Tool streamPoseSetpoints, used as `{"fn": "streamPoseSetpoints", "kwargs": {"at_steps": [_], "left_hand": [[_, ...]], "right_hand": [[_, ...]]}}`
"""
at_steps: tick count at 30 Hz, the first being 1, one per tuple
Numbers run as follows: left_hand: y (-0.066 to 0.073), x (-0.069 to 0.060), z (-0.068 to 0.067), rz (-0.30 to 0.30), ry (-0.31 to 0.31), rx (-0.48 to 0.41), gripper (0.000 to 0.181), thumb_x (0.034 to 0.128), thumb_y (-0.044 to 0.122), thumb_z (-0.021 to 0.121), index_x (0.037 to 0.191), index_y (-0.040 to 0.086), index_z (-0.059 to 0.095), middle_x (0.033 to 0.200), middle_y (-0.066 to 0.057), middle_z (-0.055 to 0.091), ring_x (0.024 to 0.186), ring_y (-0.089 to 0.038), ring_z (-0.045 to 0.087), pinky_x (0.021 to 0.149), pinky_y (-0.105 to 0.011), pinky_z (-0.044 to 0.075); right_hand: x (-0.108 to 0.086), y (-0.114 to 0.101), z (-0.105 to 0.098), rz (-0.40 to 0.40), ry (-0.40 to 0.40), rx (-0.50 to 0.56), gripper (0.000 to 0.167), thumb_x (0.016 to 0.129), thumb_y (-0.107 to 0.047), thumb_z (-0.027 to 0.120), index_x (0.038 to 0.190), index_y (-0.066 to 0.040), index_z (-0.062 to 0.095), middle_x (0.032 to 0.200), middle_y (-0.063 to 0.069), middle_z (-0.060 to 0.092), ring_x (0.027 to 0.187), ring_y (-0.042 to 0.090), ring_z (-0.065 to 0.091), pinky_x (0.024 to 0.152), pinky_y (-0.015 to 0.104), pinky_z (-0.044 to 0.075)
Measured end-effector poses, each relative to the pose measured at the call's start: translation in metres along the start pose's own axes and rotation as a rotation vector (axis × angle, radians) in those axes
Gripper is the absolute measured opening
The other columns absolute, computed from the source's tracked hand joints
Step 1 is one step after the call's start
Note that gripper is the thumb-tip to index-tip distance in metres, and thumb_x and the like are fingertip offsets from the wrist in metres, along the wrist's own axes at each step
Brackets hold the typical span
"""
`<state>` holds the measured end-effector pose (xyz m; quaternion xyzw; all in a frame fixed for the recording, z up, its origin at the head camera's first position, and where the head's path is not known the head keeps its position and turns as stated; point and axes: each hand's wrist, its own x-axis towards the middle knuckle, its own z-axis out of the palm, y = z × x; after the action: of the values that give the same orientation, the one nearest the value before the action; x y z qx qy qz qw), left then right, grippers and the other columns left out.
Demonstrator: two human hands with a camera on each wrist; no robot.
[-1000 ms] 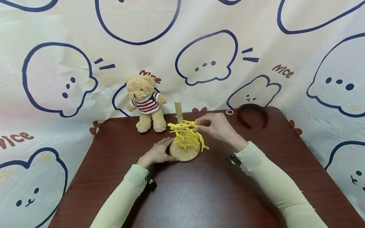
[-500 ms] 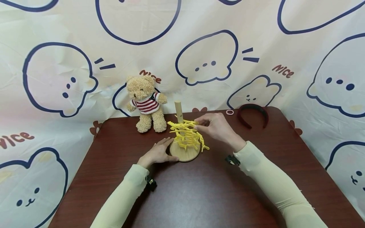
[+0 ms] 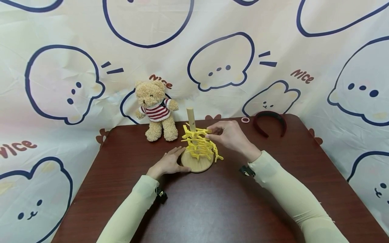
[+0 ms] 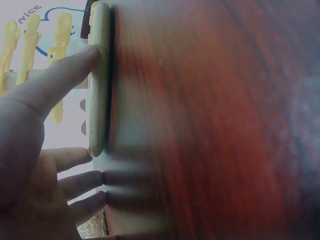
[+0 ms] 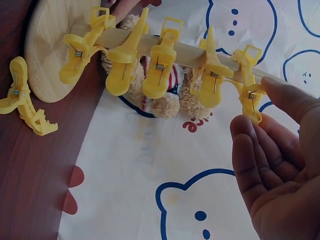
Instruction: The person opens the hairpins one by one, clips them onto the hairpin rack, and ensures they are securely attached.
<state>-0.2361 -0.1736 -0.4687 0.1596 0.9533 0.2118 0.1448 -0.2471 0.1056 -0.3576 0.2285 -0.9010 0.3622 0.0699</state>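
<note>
A wooden stand has an upright pole (image 3: 190, 118) on a round base (image 3: 197, 166). Several yellow spring clips (image 5: 160, 65) are set along the pole, one above another. My left hand (image 3: 165, 164) holds the base's left edge, its thumb across the rim (image 4: 100, 100) and its fingers spread along the side. With thumb and fingertips my right hand (image 3: 231, 135) pinches the handles of the topmost clip (image 5: 251, 96), which is at the pole. Another yellow clip (image 5: 21, 97) lies beside the base, on its right in the head view.
A teddy bear (image 3: 156, 111) in a striped shirt sits at the table's back, left of the stand. Towards the back right lie a dark red headband (image 3: 269, 115) and a small pink-and-white ring (image 3: 245, 119). Behind the brown table (image 3: 194, 209) hangs a printed cloth (image 3: 212, 23).
The left end of the topmost clip now stands higher and spreads wider, a little to the right. My right hand has shifted slightly left; my left hand has stayed on the base.
</note>
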Motion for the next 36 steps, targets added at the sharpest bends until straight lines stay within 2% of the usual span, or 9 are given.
{"fn": "streamPoseSetpoints", "kwargs": {"at_steps": [6,15,21,25,29,36], "left_hand": [[0.000,0.001,0.000,0.005,0.001,-0.001,0.105,0.0792,0.061,0.076,0.159,0.014,0.027,0.166,-0.013,0.023,0.155,-0.033,0.020,0.119,-0.066,0.018],[-0.001,0.001,0.001,0.004,-0.005,-0.002,0.105,0.0794,0.062,0.075,0.159,0.015,0.027,0.167,-0.013,0.022,0.155,-0.033,0.019,0.119,-0.066,0.018],[-0.001,0.001,0.001,0.004,-0.007,-0.004,0.104,0.0803,0.060,0.075,0.160,0.016,0.026,0.167,-0.013,0.022,0.155,-0.034,0.018,0.119,-0.066,0.017],[-0.001,0.000,0.000,0.001,-0.010,-0.004,0.104,0.0804,0.060,0.075,0.160,0.016,0.026,0.167,-0.013,0.022,0.155,-0.034,0.018,0.120,-0.066,0.017],[-0.001,0.000,-0.001,0.003,-0.010,-0.008,0.103,0.0806,0.060,0.075,0.160,0.015,0.026,0.167,-0.013,0.022,0.155,-0.034,0.018,0.120,-0.066,0.016],[-0.002,0.001,0.000,0.011,-0.008,-0.003,0.104,0.0799,0.062,0.074,0.160,0.015,0.026,0.167,-0.012,0.022,0.155,-0.034,0.019,0.119,-0.066,0.018]], "right_hand": [[0.001,0.002,0.000,0.011,-0.007,0.008,0.030,0.082,-0.035,0.083,0.106,-0.017,0.078,0.087,-0.005,0.072,0.077,0.012,0.065,0.070,0.029,0.056],[-0.001,0.005,-0.003,0.076,-0.066,0.039,0.037,0.083,-0.045,0.080,0.110,-0.021,0.075,0.093,-0.005,0.071,0.084,0.014,0.064,0.076,0.032,0.057],[-0.006,0.020,-0.004,0.088,-0.056,0.116,0.040,0.081,-0.051,0.080,0.111,-0.024,0.074,0.096,-0.007,0.073,0.084,0.013,0.065,0.076,0.033,0.056],[-0.010,0.029,-0.005,0.123,-0.069,0.122,0.043,0.083,-0.050,0.078,0.114,-0.021,0.073,0.096,-0.006,0.073,0.086,0.015,0.065,0.077,0.033,0.056],[-0.013,0.040,-0.005,0.159,-0.091,0.117,0.039,0.084,-0.048,0.078,0.113,-0.022,0.074,0.095,-0.005,0.072,0.086,0.017,0.064,0.076,0.033,0.055],[-0.019,0.064,0.004,0.140,-0.091,0.123,0.026,0.085,-0.041,0.079,0.105,-0.025,0.075,0.092,-0.005,0.073,0.083,0.016,0.065,0.074,0.033,0.055]]}}
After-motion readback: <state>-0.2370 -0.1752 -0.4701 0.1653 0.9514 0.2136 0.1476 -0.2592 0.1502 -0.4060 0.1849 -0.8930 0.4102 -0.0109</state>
